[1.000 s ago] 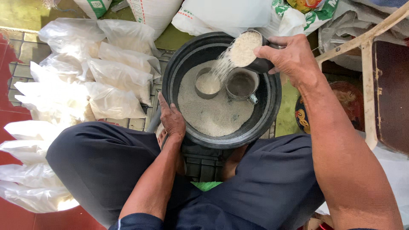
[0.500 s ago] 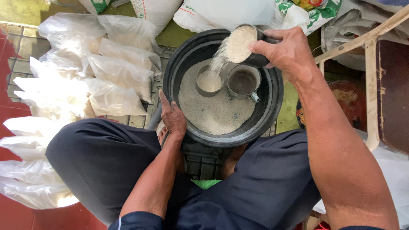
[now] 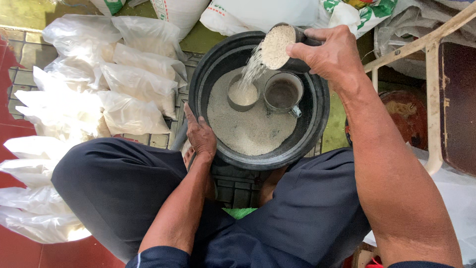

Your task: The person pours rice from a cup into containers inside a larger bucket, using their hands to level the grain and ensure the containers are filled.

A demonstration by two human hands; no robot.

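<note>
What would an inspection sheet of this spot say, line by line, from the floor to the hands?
Surface: tiled floor, part green, part red.
Job's things: black basin holding white grain; right hand tilts a dark cup, grain streaming into a small metal cup standing in the grain; a metal mug beside it looks nearly empty.
Clutter: filled clear plastic bags heaped at the left.
Grippers: left hand rests on the basin's near rim.
Cables: nothing seen.
Surroundings: white sacks behind the basin; pale wooden frame at the right.
</note>
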